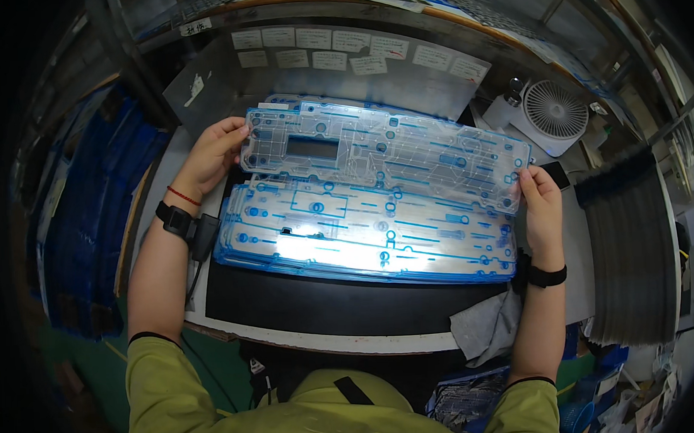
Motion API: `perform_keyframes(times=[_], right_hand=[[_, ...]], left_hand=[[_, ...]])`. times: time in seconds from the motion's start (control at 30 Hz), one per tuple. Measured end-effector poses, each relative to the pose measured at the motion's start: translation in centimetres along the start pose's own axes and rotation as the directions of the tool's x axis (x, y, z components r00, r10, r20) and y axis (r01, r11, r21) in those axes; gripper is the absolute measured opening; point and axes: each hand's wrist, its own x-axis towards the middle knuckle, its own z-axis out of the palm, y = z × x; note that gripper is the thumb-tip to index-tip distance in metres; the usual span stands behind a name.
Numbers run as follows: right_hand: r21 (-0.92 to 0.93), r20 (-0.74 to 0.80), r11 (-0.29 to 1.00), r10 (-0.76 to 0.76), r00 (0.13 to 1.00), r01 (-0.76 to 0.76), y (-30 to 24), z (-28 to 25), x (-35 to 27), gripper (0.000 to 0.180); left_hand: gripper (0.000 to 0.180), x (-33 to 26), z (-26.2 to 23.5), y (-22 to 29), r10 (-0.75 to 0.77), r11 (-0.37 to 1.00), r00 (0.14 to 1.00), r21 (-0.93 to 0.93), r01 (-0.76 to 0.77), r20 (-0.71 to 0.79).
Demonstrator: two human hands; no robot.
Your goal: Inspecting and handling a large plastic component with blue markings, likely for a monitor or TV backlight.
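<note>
Between my two hands a clear plastic sheet (430, 162) with blue outlines and a rectangular cutout is held up, tilted, by its short ends. My left hand (214, 154) pinches its left end; my right hand (542, 200) grips the lower right corner. Below and behind it lies a stack of similar blue-edged sheets (348, 243), its top shining with glare. The stack rests on a black mat (289, 304) on the workbench. How far the held sheet sits above the stack I cannot tell.
A grey cloth (487, 326) hangs over the bench's front edge. At the back right stands a small white fan (553, 114). A metal panel (341, 81) with paper labels rises behind. Tall stacks stand either side: blue sheets (91, 220) left, dark grey sheets (631, 243) right.
</note>
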Motion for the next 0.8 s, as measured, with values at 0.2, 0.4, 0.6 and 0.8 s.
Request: perform_keyframes(times=[0.2, 0.4, 0.6, 0.8], right_hand=[[-0.015, -0.027, 1.0, 0.011, 1.0, -0.011, -0.12, 0.2, -0.05, 0.018], [0.042, 0.004, 0.999, 0.021, 1.0, -0.021, -0.28, 0.09, -0.14, 0.019], [0.094, 0.013, 0.995, 0.036, 0.999, -0.037, -0.17, 0.07, -0.09, 0.019], [0.103, -0.015, 0.992, 0.075, 0.997, -0.073, 0.08, -0.08, -0.02, 0.018]], left_hand=[[0.02, 0.03, 0.21, 0.06, -0.003, 1.0, 1.0, 0.016, 0.003, -0.012], [0.02, 0.08, 0.41, 0.06, -0.004, 0.999, 0.999, 0.037, 0.006, -0.041], [0.02, 0.08, 0.3, -0.15, -0.011, 0.999, 0.997, 0.049, 0.015, -0.072], [0.02, 0.07, 0.58, -0.03, -0.023, 0.998, 0.997, 0.05, 0.027, -0.074]])
